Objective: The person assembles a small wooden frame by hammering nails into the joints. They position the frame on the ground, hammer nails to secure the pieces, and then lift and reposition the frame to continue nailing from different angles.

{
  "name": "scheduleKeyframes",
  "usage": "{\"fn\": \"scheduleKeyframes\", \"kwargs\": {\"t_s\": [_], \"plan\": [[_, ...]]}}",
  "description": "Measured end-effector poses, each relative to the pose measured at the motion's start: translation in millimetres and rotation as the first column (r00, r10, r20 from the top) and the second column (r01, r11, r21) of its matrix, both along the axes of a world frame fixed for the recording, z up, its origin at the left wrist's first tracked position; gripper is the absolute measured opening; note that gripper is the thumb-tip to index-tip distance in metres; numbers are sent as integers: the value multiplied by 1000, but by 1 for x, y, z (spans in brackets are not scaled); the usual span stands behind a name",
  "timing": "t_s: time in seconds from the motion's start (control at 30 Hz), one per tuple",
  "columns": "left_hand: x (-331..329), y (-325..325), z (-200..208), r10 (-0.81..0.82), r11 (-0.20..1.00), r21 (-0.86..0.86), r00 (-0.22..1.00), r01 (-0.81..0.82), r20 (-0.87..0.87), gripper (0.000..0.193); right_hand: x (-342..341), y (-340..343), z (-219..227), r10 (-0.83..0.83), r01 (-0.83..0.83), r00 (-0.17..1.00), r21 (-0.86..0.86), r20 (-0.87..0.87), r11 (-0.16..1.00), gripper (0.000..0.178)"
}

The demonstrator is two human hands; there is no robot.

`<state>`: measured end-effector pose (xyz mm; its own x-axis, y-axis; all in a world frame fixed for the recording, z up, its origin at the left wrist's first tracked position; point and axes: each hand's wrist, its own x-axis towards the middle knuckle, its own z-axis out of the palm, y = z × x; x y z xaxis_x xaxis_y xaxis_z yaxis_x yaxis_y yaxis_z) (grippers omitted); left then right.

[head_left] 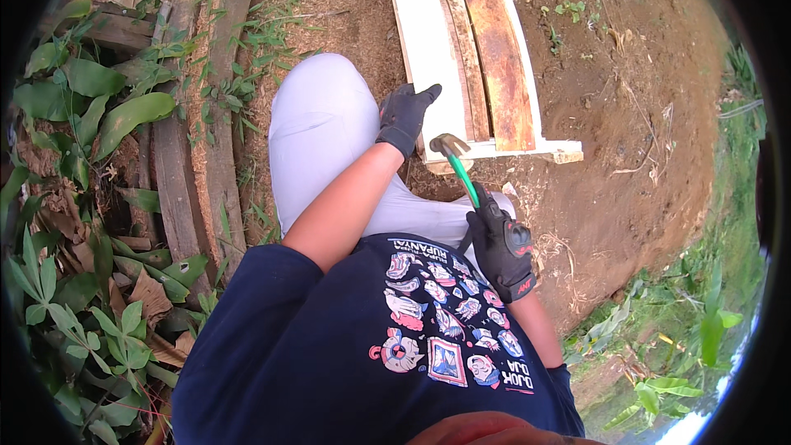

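My right hand (500,243), in a black glove, is closed around the green handle of a hammer (463,179). Its metal head rests at or just over the near left corner of a long wooden panel, and contact is hard to judge. Pale boards and brown, bark-stained boards (500,74) run lengthwise in the panel, with a crosspiece (556,151) at the near end jutting out to the right. On the panel's left edge, my left hand (404,118), also gloved in black, grips the pale board (432,41); its lower fingers are partly hidden. No nail can be made out.
My bent leg (321,115) in light trousers lies close to the panel's left side. Weathered planks (177,173) and leafy plants (99,107) fill the left. Bare brown soil (634,107) stretches right of the panel, with grass (692,305) beyond. Wood shavings cover the ground nearby.
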<state>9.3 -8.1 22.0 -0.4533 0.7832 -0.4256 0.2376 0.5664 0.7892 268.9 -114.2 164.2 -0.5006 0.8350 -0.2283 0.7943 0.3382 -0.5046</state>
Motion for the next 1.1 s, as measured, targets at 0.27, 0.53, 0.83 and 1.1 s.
{"fn": "scheduleKeyframes", "kwargs": {"t_s": [0.27,0.53,0.83,1.1], "plan": [[1,-39,60,-196,927,259,239,-270,951,108,-12,43,59,-731,610,623,-412,-278,676,35],[51,-43,111,-308,941,277,152,197,939,125,-36,70,30,-524,437,701,-289,-484,851,36],[71,-43,99,-396,903,310,295,298,870,115,-23,69,15,-451,427,823,-146,-345,892,30],[77,-43,105,-366,912,279,293,301,883,114,-15,64,-2,-471,452,770,-155,-431,879,30]]}}
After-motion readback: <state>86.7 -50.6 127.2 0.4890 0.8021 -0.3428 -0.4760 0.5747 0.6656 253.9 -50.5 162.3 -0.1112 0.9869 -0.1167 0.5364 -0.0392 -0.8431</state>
